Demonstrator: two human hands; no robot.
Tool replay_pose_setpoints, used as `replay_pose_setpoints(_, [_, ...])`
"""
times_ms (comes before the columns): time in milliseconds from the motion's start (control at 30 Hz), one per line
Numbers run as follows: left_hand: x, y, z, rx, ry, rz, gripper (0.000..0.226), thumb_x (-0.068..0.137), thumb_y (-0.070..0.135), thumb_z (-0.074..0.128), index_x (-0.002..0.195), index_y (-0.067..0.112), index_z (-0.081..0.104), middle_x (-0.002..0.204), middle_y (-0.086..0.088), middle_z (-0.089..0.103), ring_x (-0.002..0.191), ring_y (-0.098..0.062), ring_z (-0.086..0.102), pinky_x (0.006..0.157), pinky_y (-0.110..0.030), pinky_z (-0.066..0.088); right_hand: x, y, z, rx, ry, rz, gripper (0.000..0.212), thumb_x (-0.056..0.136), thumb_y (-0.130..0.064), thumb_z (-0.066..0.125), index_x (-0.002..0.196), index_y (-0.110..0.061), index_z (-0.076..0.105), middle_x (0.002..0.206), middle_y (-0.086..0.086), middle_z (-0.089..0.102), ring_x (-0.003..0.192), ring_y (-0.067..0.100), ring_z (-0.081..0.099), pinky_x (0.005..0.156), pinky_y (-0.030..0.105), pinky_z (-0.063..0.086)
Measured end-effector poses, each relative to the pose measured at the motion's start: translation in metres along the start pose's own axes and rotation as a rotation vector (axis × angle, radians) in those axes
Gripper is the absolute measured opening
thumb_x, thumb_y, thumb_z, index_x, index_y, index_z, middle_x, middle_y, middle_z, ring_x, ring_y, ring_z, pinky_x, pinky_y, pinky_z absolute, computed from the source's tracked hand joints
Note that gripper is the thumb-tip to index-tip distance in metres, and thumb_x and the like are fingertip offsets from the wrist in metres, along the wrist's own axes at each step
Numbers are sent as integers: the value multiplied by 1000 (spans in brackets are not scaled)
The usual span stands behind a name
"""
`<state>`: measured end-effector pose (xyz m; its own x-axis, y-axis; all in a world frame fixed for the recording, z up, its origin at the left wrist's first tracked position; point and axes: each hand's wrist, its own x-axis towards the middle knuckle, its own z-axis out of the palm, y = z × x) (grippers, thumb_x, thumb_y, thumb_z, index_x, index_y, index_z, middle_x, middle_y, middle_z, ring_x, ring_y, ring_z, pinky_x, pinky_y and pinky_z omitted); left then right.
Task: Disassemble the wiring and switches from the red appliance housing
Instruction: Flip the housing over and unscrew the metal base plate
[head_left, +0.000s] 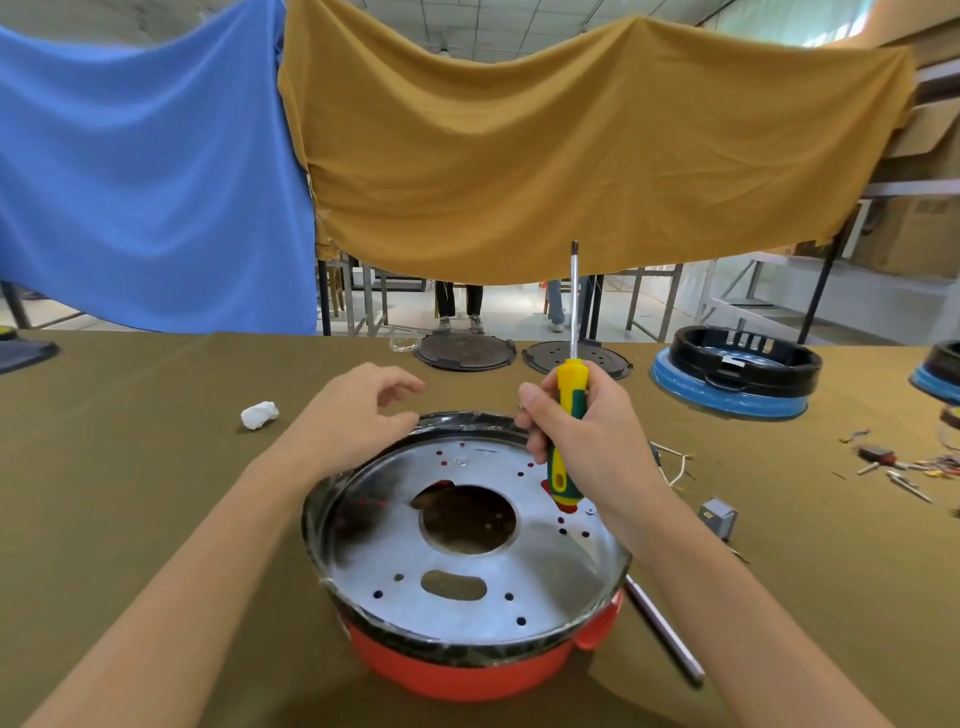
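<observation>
Fingers of the right hand (587, 441) wrap the screwdriver (566, 415); left hand (353, 415) hovers loosely curled, holding nothing.

A workshop: appliance housings (737, 371) and loose parts (906, 467) are lying on a cloth-covered bench (130, 467), steel frames (654, 296) standing behind.

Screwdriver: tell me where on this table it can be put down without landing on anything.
Bare green cloth lies left of the red housing, between the left forearm and the white wad. The near right corner, beyond the metal rod, is also free. Crowded: right of the housing, with the loose wires, grey block and scattered small parts; the far edge holds black discs.
</observation>
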<state>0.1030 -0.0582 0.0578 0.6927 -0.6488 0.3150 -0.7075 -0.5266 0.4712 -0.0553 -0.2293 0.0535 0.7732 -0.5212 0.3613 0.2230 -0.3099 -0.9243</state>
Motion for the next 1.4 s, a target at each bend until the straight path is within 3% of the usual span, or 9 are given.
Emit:
replay_pose_setpoints(67, [0,-9,3,3,-161,-112,33,93,27,64,126,30,58,115,9,61,102,-11,58,88,-26,43,1,0,-3,2,10,36,15,97,-19,64,99,-8,55,71,2,70,57,11,64,59,22,56])
replay_pose_setpoints(133, [-1,-14,6,-49,-264,-179,18,94,24,61,111,29,66,104,10,68,93,-11,63,80,-26,47,2,-1,-5,48,13,87,16,94,-16,68,100,-7,56,73,5,70,64,14,70,63,23,57])
replay_pose_setpoints(233, [0,-18,3,-129,-257,-216,17,95,18,58,94,31,70,89,8,73,86,-11,68,80,-32,53,4,-2,-9,135,49,143,18,89,-8,73,99,-6,59,79,5,74,73,16,75,64,22,59])
replay_pose_setpoints(500, [5,-35,-10,-255,-193,-344,18,93,15,61,94,28,72,81,6,76,78,-15,73,74,-33,55,15,0,-42,53,70,137,22,84,-2,76,92,-8,57,80,7,75,78,23,76,74,32,62])
replay_pose_setpoints(733, [2,-42,-4,-311,-294,-406,27,93,16,58,85,35,76,84,11,76,86,-15,71,79,-34,51,13,-6,-90,-735,-367,215,16,86,-1,69,91,-4,54,76,10,74,69,21,74,69,36,63])
replay_pose_setpoints(833, [-2,-36,-3,-282,-279,-405,24,94,16,54,84,30,71,90,4,73,86,-15,68,75,-31,49,7,-14,-114,-916,-398,286,18,85,-7,70,94,-7,54,74,8,74,65,19,73,69,37,63])
replay_pose_setpoints(967, [-8,-27,-2,-248,-274,-367,21,94,16,51,97,21,70,100,-2,72,93,-22,67,89,-39,49,-4,-15,-133,-1127,-482,462,24,84,-7,67,104,3,58,79,13,75,63,18,69,68,38,62])
replay_pose_setpoints(1267, [-20,-21,-9,-301,-220,-421,19,95,11,55,95,12,74,92,-8,76,88,-27,72,88,-43,55,-19,9,-129,-1102,-403,471,12,92,-10,62,98,-1,59,74,9,73,60,19,68,66,34,60])
replay_pose_setpoints(1400, [-24,-23,-19,-371,-216,-446,18,98,13,55,98,11,73,88,-6,77,79,-25,74,67,-33,54,-19,-5,-130,-844,-214,331,20,97,-19,63,95,0,57,70,9,70,51,15,65,52,29,58])
